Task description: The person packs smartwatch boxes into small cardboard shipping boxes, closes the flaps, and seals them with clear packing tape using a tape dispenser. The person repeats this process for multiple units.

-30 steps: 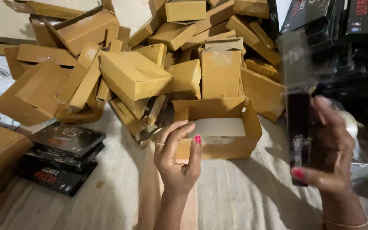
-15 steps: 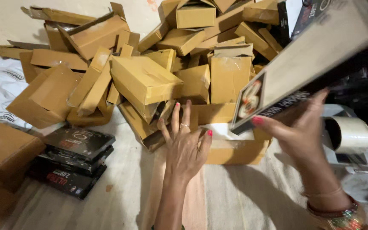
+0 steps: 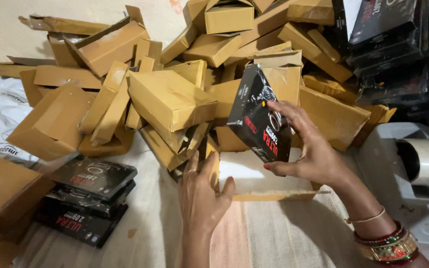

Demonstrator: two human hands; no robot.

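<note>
Sprawling across the far side of the floor, a heap of brown cardboard boxes [image 3: 170,99] rises behind an open carton [image 3: 269,181]. A stack of black boxes [image 3: 88,198] lies at the near left. The right hand [image 3: 314,154] grips a black product box [image 3: 259,119], tilted above the carton. The left hand [image 3: 202,196], fingers spread, holds nothing and rests on the carton's left edge.

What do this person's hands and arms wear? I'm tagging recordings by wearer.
Left hand: a thin ring on one finger, forearm without a sleeve. Right hand: red-painted nails, a thin gold bracelet and a stack of red and gold bangles at the wrist. No gloves.
</note>
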